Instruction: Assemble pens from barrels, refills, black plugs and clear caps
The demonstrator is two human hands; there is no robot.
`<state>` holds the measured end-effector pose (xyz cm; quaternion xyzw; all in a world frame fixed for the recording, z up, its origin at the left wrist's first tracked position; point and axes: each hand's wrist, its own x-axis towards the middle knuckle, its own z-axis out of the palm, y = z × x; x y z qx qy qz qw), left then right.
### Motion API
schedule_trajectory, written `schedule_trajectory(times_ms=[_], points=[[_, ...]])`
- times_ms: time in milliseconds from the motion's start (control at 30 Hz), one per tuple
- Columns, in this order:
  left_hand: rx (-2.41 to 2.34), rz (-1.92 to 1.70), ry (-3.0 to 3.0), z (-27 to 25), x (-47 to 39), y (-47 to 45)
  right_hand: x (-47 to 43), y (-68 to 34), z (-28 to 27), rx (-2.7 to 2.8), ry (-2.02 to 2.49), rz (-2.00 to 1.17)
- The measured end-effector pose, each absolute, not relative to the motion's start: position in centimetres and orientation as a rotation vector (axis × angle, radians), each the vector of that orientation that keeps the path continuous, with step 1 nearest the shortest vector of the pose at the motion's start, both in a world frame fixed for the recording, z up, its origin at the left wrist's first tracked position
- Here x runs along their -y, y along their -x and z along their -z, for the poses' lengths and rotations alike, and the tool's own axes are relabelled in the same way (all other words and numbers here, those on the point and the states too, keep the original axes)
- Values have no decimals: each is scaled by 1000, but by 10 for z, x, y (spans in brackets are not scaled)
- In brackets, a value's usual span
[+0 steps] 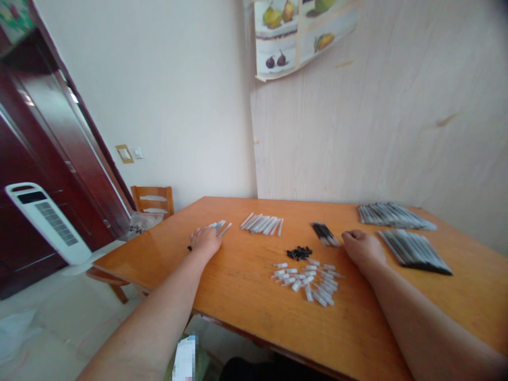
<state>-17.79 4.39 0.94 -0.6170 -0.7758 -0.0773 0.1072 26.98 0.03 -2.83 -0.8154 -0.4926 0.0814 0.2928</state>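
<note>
My left hand (205, 242) rests at the left of the wooden table, over a small group of whitish tubes (224, 227). A dark end pokes out at its left; the fingertips are hidden. My right hand (362, 246) is on the table with its fingers curled in, and whatever may be inside is hidden. Just left of it lies a bundle of thin sticks with black parts (326, 234), like pen refills. Between the hands are a row of white tubes (262, 224), a heap of small black caps (299, 253) and many scattered clear-white small pieces with thin tips (309, 279).
Two rows of pen-like sticks, a far pile (395, 216) and a nearer pile (415, 251), lie right of my right hand. The wooden table (246, 286) meets the wall behind. A chair (153, 200) and a clear bag (145, 220) stand past its left edge.
</note>
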Motion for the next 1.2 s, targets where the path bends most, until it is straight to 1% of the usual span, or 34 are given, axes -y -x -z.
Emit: schedule_trajectory(times_ms=[167,333,433,567,700,767,1000,1200], points=[[2258,327,1807,-13,-39,167,-2,-270,30,1260,2142,-217],[2101,655,2022,-24,-34,123,-3,-258,23,1180,1928,-244],[1955,794,2196,-31,-24,78,3,-240,15,1150,1679,-367],[1647,935,2426,-34,-5,19,19,-214,0,1110,1349,-652],[1404,964,2510,-25,10,-15,25,-202,-10,946,1052,-991],[1352,947,2539,-18,13,-21,25,-201,-10,874,973,-1054],[1330,906,2566,-11,19,-16,26,-196,-8,896,913,-1104],[1412,696,2641,-17,25,-18,29,-192,-14,866,863,-1120]])
